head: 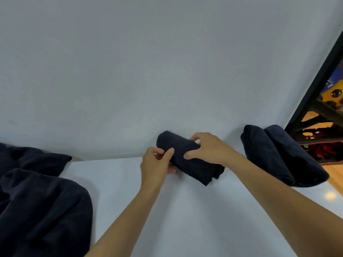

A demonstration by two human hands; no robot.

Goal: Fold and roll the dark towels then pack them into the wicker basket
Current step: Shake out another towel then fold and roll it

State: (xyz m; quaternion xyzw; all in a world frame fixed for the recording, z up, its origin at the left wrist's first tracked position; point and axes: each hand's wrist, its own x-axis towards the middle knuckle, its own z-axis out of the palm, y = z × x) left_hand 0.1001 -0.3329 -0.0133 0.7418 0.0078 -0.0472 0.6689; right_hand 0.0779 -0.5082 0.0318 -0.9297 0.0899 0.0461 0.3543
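One rolled towel lies under right hand, pinched by left hand.

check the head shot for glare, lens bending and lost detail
Head view: soft, even light, only faint shadows beside the rolled towel; a small warm glare spot on the table at right; the black frame bows slightly from wide-angle distortion; the loose towel pile is nearly featureless black.

Unrolled towels left, rolled towel centre, two rolls right.
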